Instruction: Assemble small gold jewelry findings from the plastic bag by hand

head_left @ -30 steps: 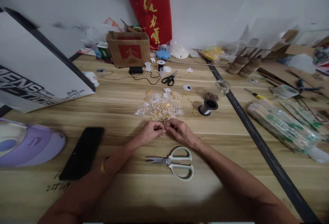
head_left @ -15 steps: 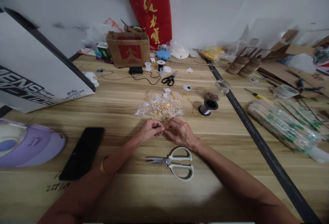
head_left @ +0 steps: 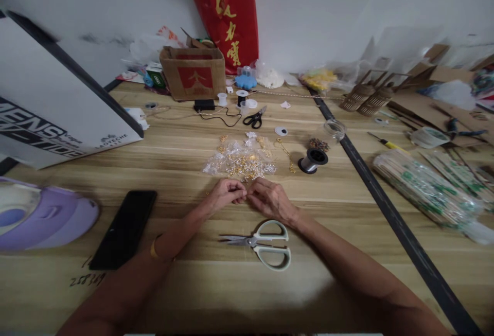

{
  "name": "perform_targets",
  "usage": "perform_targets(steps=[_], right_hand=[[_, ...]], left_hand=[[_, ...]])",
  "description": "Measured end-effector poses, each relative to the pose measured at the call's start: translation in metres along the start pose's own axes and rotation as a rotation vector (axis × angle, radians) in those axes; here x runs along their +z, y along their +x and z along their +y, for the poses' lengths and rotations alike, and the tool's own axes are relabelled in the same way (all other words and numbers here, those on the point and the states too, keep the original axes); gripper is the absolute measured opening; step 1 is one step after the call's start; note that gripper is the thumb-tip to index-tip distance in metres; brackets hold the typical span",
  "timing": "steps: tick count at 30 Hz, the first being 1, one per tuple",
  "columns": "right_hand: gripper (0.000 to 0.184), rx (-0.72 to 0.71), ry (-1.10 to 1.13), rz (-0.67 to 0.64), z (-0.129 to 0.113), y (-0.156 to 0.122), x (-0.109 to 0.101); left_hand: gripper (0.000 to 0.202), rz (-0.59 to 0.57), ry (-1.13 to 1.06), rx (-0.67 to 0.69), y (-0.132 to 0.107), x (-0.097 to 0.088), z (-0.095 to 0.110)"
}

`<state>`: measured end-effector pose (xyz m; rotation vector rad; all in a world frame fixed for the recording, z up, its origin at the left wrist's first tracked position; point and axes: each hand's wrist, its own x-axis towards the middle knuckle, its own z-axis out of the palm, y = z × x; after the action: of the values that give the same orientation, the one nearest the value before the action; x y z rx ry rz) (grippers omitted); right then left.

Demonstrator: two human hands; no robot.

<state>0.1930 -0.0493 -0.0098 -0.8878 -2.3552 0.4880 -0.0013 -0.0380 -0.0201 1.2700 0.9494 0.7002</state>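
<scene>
My left hand (head_left: 227, 193) and my right hand (head_left: 272, 198) meet at the fingertips over the table, both pinched closed. Whatever lies between the fingers is too small to make out. Just beyond them is a heap of gold and silver jewelry findings (head_left: 247, 163), partly in clear plastic bags. Scissors with pale green handles (head_left: 273, 243) lie below my hands, blades pointing left. Right of the heap, a gold chain (head_left: 285, 153) rests on the wood, and a spool of silvery wire (head_left: 312, 161) sits beyond it.
A black phone (head_left: 124, 230) and a purple plastic item (head_left: 57, 217) lie left. Behind stand a jar of beads (head_left: 326, 138), black scissors (head_left: 255, 118), a paper bag (head_left: 193, 73) and a red bag (head_left: 231, 22). Bagged sticks (head_left: 424, 187) lie right, past a dark strip (head_left: 380, 197).
Almost nothing differs. My right hand's fingers have shifted very slightly, and both hands stay together at the same spot.
</scene>
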Motion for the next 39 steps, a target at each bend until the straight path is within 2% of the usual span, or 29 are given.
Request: perform_targets(steps=[12,23,27,30,39], right_hand=[[0.012,-0.026,0.005,-0.007,-0.002,-0.002,0.004],[0.013,-0.019,-0.008,-0.036,-0.004,-0.003,0.003],[0.012,0.015,0.016,0.020,-0.006,-0.003,0.001],[0.015,0.026,0.038,0.060,-0.007,-0.002,0.001],[0.007,0.040,0.057,0.024,-0.003,-0.002,0.005]], left_hand=[[0.030,0.092,-0.044,-0.075,-0.001,0.001,0.004],[0.022,0.088,0.076,0.053,0.002,-0.002,-0.004],[0.022,0.105,0.122,0.107,0.003,0.002,-0.007],[0.021,0.110,0.145,0.123,0.003,0.003,-0.009],[0.015,0.105,0.132,0.124,0.003,0.002,-0.007]])
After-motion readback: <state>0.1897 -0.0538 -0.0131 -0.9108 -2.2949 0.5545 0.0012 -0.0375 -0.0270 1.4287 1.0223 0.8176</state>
